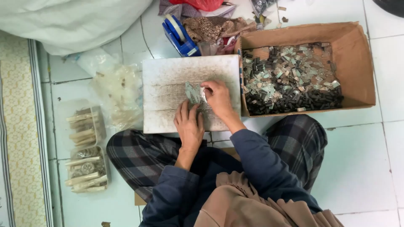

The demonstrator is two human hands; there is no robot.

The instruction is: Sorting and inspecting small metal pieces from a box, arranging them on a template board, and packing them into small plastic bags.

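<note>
The person is sitting cross-legged on the tiled floor, working over a white board [168, 80] that is lying flat in front of the knees. The left hand [189, 124] is resting palm-down on the board's near edge, its fingers stretched out and loose, the tips pressing on the lower end of a small grey-green strip [192, 92]. The right hand [218, 97] is lying just right of that strip, its fingers curling in and pinching the strip's right edge; what else, if anything, is sitting under the fingertips is too small to tell. The strip is lying near the middle of the board, between both hands.

A cardboard box [357, 67] is butting against the board's right edge, holding a heap of small dark and silvery pieces [290, 80]. A blue tape dispenser [179, 33] and crumpled brown cloth [214, 27] are crowding the board's far side. A clear plastic bag [113, 92] is slumping beside the left edge, and further left two clear trays [86, 147] are holding pale bundled sticks. A big white sack [71, 21] is filling the far left corner.
</note>
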